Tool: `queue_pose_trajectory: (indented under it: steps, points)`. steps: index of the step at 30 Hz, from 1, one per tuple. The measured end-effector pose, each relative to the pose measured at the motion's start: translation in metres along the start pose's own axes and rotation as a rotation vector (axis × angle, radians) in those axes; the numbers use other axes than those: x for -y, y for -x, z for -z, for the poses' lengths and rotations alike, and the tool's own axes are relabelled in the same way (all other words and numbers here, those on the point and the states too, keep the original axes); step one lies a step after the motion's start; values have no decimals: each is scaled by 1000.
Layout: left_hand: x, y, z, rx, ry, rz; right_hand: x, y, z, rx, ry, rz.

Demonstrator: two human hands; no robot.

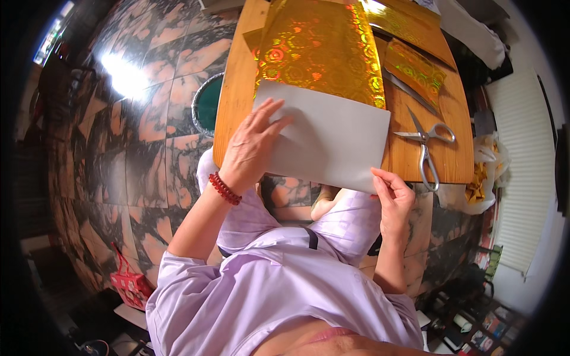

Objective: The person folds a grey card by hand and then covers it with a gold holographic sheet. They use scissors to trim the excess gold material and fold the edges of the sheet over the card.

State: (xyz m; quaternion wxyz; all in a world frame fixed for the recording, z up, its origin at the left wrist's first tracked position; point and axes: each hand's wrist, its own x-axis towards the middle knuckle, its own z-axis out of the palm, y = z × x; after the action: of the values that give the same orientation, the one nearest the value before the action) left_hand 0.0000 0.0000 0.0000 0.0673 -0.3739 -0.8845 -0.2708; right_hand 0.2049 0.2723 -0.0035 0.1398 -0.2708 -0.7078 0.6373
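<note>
A long sheet of shiny gold patterned paper (320,47) lies on the wooden table. Its near part is folded back, so the plain whitish underside (332,142) faces up, and the near edge reaches past the table's front. My left hand (249,142), with a red bead bracelet on the wrist, rests on the left side of this white part, fingers spread. The near right corner is pinched between the thumb and forefinger of my right hand (392,202). Silver scissors (424,139) lie with blades apart on the table, right of the paper.
Smaller gold pieces (414,72) lie at the table's far right, beside a flat grey blade-like strip (409,92). A clear plastic bag (484,178) with gold scraps hangs by the right edge. Left of the wooden table (234,89) stands a dark green round bin (209,107).
</note>
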Motion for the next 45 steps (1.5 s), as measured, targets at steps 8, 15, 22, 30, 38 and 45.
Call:
queue_pose_trajectory:
  steps: [8, 15, 22, 30, 38, 45]
  points:
    - [3, 13, -3, 14, 25, -30, 8, -1, -2, -31, 19, -15]
    - [-2, 24, -7, 9, -48, -27, 7, -2, 2, -37, 53, -26]
    - [-14, 28, -4, 106, -52, -67, -4, -5, 8, -41, 59, 46]
    - [-9, 24, 1, 141, -49, -119, -2, 0, 3, -74, 1, -16]
    - [-7, 19, 2, 161, -60, -136, -9, -2, 7, -58, -28, -1]
    - [-7, 19, 2, 159, -60, -144, -9, -1, 8, -48, -18, -4]
